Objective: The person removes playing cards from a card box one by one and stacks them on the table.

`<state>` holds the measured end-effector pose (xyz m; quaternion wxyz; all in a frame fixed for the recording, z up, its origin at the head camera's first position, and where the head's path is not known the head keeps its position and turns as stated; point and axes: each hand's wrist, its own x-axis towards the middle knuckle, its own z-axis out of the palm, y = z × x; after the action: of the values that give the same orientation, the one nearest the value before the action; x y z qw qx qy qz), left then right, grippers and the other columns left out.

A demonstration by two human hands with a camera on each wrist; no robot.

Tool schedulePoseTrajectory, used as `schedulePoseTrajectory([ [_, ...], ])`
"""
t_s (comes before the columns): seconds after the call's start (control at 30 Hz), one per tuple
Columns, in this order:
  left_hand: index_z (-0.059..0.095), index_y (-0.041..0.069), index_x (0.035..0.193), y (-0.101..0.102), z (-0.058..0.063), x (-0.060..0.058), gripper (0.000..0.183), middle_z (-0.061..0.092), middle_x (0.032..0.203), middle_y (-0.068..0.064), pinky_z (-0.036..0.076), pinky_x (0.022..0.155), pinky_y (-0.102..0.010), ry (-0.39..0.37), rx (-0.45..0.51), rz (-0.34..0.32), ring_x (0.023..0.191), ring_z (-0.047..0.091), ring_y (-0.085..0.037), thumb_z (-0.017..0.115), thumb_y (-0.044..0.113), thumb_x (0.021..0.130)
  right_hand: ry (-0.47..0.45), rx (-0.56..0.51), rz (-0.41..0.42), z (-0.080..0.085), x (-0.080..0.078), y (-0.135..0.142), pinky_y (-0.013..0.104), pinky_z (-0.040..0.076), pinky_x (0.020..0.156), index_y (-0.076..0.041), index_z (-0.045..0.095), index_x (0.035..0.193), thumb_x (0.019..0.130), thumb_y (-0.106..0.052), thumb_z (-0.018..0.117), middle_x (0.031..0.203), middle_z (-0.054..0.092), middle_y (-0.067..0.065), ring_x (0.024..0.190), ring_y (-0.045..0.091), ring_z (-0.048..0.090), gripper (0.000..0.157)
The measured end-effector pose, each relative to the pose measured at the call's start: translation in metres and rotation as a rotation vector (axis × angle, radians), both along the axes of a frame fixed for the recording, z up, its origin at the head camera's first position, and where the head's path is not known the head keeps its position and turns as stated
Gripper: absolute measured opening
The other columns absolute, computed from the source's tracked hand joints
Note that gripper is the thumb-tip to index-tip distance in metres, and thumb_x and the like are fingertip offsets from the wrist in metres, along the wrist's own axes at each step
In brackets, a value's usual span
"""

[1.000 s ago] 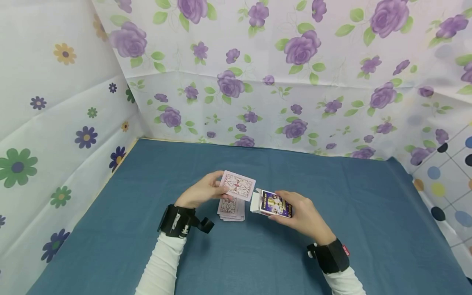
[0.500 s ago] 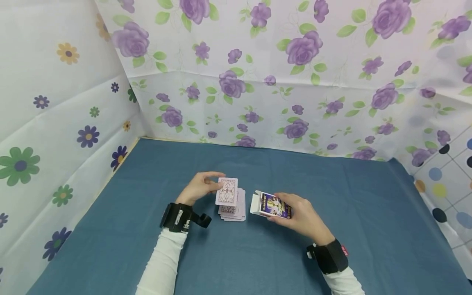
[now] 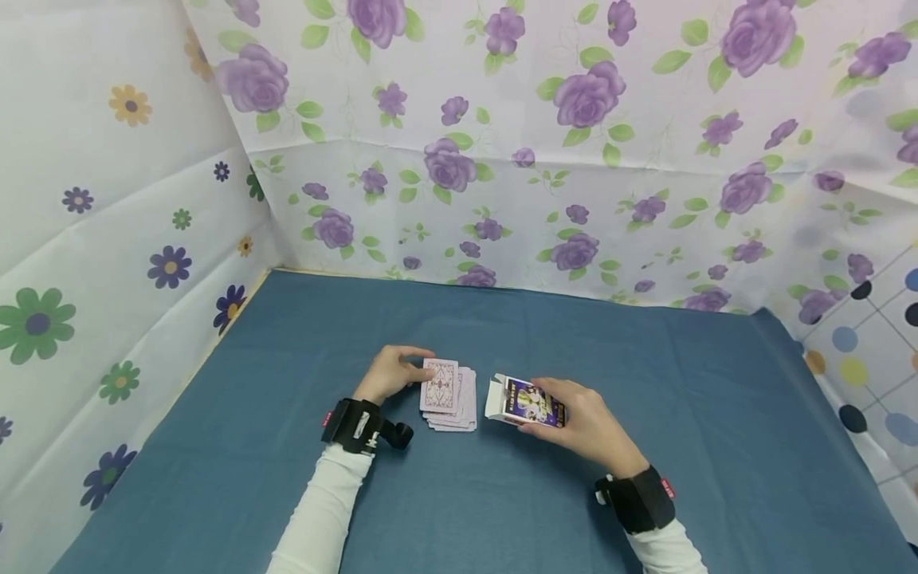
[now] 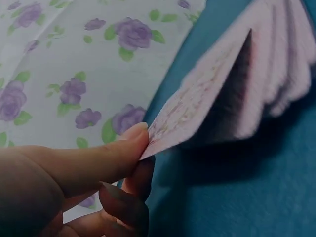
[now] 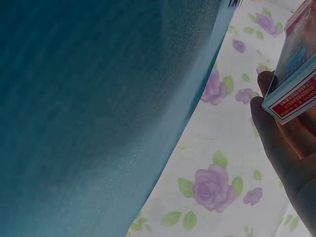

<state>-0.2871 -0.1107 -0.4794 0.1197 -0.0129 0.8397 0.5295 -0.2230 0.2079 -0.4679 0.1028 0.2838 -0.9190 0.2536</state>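
Observation:
My left hand [image 3: 390,373] pinches a playing card [image 3: 440,386] by its left edge, between thumb and fingers. That card, patterned back up, lies tilted over a loose stack of playing cards [image 3: 468,401]. In the left wrist view the pinched card [image 4: 190,106] slants, its far end meeting the stack [image 4: 276,59] and a dark gap showing beneath. My right hand [image 3: 584,414] grips a dark purple card box [image 3: 534,402], its white flap end open toward the stack. Only a corner of the box [image 5: 295,96] shows in the right wrist view.
A blue cloth [image 3: 301,335] covers the table. Behind it rises a white curtain with purple roses [image 3: 574,199], and another flowered sheet [image 3: 129,263] hangs along the left. A dotted sheet [image 3: 875,359] stands at the right.
My left hand has drawn the card back from beside the box's open end, leftward, turned it upright and lowered it onto the stack. The right hand and box have hardly moved.

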Motion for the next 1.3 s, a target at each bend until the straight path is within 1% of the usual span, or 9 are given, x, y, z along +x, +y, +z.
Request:
schedulePoseTrajectory([
  [0.2,0.067,0.009,0.123,0.005,-0.004,0.002,0.043,0.066,0.069,-0.01,0.037,0.057,-0.027,0.106,-0.206,-0.01,0.059,0.054,-0.018,0.078,0.016,0.081,-0.014,0.012,-0.003,0.002,-0.001,-0.002,0.037,0.052,0.08,-0.006,0.062,0.128,0.077,-0.044,0.08,0.12,0.068,0.009,0.102,0.019,0.065,0.065],
  [0.4,0.058,0.003,0.131,0.012,0.005,0.008,0.051,0.065,0.071,-0.011,0.037,0.056,-0.027,0.152,-0.252,-0.024,0.058,0.052,-0.017,0.075,0.018,0.085,-0.026,0.012,-0.002,0.002,-0.001,-0.004,0.036,0.052,0.079,-0.005,0.062,0.128,0.078,-0.046,0.079,0.121,0.067,0.01,0.102,0.019,0.065,0.067],
  [0.5,0.061,0.003,0.126,0.02,0.02,0.016,0.041,0.063,0.076,-0.014,0.036,0.057,-0.027,0.208,-0.171,-0.13,0.06,0.049,-0.017,0.069,0.02,0.09,-0.015,0.008,0.008,0.002,-0.001,-0.004,0.033,0.052,0.077,-0.005,0.062,0.127,0.077,-0.046,0.079,0.119,0.068,0.009,0.099,0.017,0.065,0.066],
  [0.63,0.072,0.007,0.108,0.04,0.041,0.03,0.021,0.066,0.085,-0.021,0.035,0.058,-0.024,0.25,-0.01,-0.386,0.06,0.046,-0.017,0.065,0.021,0.093,-0.003,-0.004,0.026,0.001,-0.001,-0.004,0.028,0.051,0.073,-0.007,0.063,0.126,0.077,-0.046,0.079,0.117,0.068,0.008,0.094,0.014,0.064,0.064],
  [0.7,0.075,0.007,0.1,0.051,0.048,0.038,0.016,0.067,0.083,-0.02,0.035,0.057,-0.022,0.257,0.007,-0.454,0.057,0.045,-0.013,0.065,0.018,0.093,0.002,-0.01,0.032,0.003,0.0,-0.004,0.028,0.052,0.073,-0.008,0.063,0.126,0.078,-0.045,0.079,0.117,0.068,0.009,0.095,0.015,0.065,0.063],
  [0.77,0.075,0.007,0.092,0.062,0.049,0.047,0.015,0.065,0.073,-0.017,0.033,0.055,-0.02,0.267,-0.023,-0.449,0.053,0.042,-0.009,0.065,0.016,0.093,0.009,-0.009,0.034,0.005,0.001,-0.005,0.03,0.052,0.074,-0.008,0.062,0.127,0.078,-0.044,0.079,0.118,0.068,0.009,0.097,0.017,0.065,0.064],
  [0.93,0.069,0.004,0.074,0.079,0.045,0.061,0.017,0.044,0.051,0.001,0.028,0.046,-0.021,0.272,-0.061,-0.31,0.043,0.038,-0.007,0.066,0.012,0.089,0.041,0.006,0.036,0.012,0.006,-0.007,0.033,0.053,0.076,-0.008,0.062,0.128,0.077,-0.043,0.08,0.12,0.067,0.009,0.1,0.019,0.066,0.064],
  [1.13,0.067,0.0,0.065,0.086,0.043,0.061,0.015,0.046,0.049,0.005,0.029,0.043,-0.02,0.223,-0.055,-0.272,0.041,0.038,-0.006,0.067,0.002,0.08,0.107,0.008,0.04,0.018,0.012,-0.009,0.037,0.054,0.079,-0.008,0.062,0.128,0.074,-0.04,0.083,0.12,0.067,0.01,0.104,0.023,0.066,0.066],
  [1.3,0.068,-0.001,0.066,0.086,0.04,0.055,0.017,0.051,0.053,0.003,0.032,0.045,-0.021,0.135,0.058,-0.264,0.044,0.038,-0.008,0.067,0.001,0.083,0.138,-0.002,0.044,0.021,0.013,-0.01,0.039,0.054,0.079,-0.006,0.062,0.127,0.073,-0.038,0.084,0.12,0.067,0.012,0.104,0.026,0.066,0.067],
])
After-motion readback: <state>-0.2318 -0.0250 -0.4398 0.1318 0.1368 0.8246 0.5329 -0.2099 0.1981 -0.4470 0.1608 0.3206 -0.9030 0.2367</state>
